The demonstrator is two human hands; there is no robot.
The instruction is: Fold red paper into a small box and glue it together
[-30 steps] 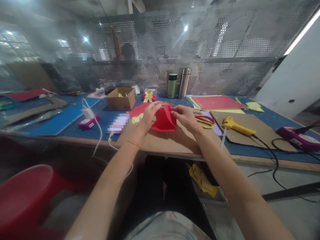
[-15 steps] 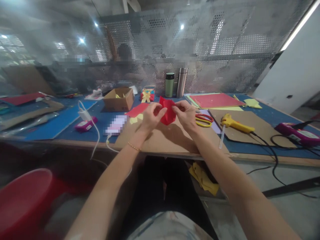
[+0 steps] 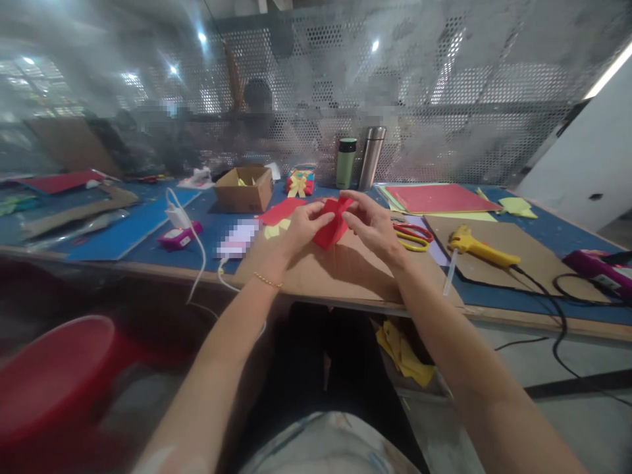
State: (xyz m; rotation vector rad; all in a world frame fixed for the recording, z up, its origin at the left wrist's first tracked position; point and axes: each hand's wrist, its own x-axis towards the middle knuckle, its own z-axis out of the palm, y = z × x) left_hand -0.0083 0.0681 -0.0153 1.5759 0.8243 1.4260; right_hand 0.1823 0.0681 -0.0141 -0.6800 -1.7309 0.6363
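Observation:
A folded piece of red paper [image 3: 332, 230] is held up between both hands over a sheet of brown cardboard [image 3: 340, 280]. My left hand [image 3: 305, 230] pinches its left side between thumb and fingers. On the right side, my right hand [image 3: 370, 224] grips a raised flap of it. Scissors [image 3: 413, 237] with red and yellow handles lie just right of my right hand. Behind my left hand rest a flat red sheet [image 3: 279, 212] and some pale yellow scraps [image 3: 274, 229].
A yellow glue gun [image 3: 486, 250] lies on cardboard at the right, its cord trailing off the table edge. Farther back stand an open cardboard box [image 3: 244, 189], a bow-topped gift box [image 3: 300, 182], a green tumbler [image 3: 346, 164] and a steel flask [image 3: 372, 159]. Coloured sheets [image 3: 439, 197] are stacked back right.
The red paper has turned and folded narrower, with a flap now raised at its right under my right hand's fingers. The whole view has shifted slightly.

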